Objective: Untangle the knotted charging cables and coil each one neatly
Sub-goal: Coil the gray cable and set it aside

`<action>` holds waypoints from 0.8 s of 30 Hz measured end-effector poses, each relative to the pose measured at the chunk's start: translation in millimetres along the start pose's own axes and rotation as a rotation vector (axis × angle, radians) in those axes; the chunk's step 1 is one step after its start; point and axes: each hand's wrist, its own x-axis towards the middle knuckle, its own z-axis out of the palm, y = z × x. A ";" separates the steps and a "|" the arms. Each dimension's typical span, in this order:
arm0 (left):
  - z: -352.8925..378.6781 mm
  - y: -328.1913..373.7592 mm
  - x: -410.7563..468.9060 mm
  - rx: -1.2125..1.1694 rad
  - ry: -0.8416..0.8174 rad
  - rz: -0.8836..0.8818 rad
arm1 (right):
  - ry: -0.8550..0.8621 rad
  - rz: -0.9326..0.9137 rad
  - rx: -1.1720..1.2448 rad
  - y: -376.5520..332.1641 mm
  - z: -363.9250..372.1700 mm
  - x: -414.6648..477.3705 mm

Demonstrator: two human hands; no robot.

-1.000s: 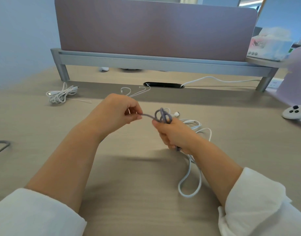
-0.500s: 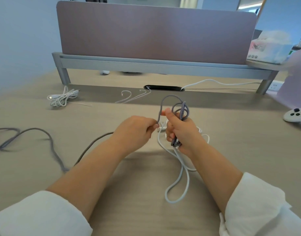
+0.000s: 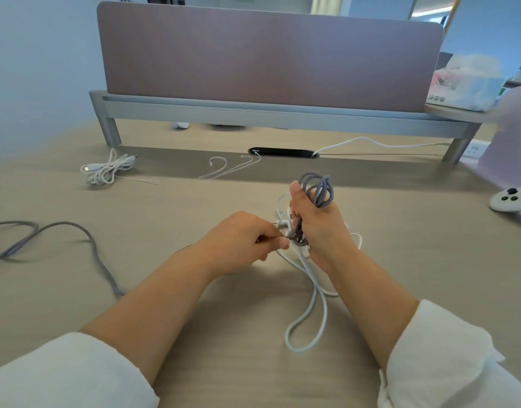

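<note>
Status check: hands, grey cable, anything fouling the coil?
Right hand grips coiled grey cable. Left hand pinches its strand beside the coil. White cable looped under right hand; tangled or not, cannot tell.

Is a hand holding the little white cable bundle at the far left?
No, the white bundle lies by itself on the table, touched by nothing.

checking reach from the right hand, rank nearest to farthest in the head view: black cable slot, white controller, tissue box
1. black cable slot: desk centre, just beyond the right hand, which grips the grey cable.
2. white controller: on the desk, far right edge.
3. tissue box: up on the shelf, back right.
</note>
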 end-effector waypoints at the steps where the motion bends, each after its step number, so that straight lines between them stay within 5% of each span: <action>1: -0.5 -0.8 0.0 -0.035 -0.004 -0.022 | -0.028 0.015 0.044 -0.5 1.2 -0.6; 7: -19.5 -13.7 -3.3 -0.077 -0.078 -0.146 | -0.183 0.200 0.402 -8.8 -5.7 0.6; 12: -37.5 -25.2 -5.8 0.079 0.144 -0.137 | -0.313 0.324 0.113 -11.0 -12.1 -1.3; 16: -30.6 -16.1 -5.5 0.073 0.387 0.088 | -0.341 0.269 -0.173 -6.1 -4.5 -7.6; 24: -25.6 -12.4 -3.4 -0.069 0.578 0.163 | -0.570 0.266 -0.229 -11.4 -4.3 -15.3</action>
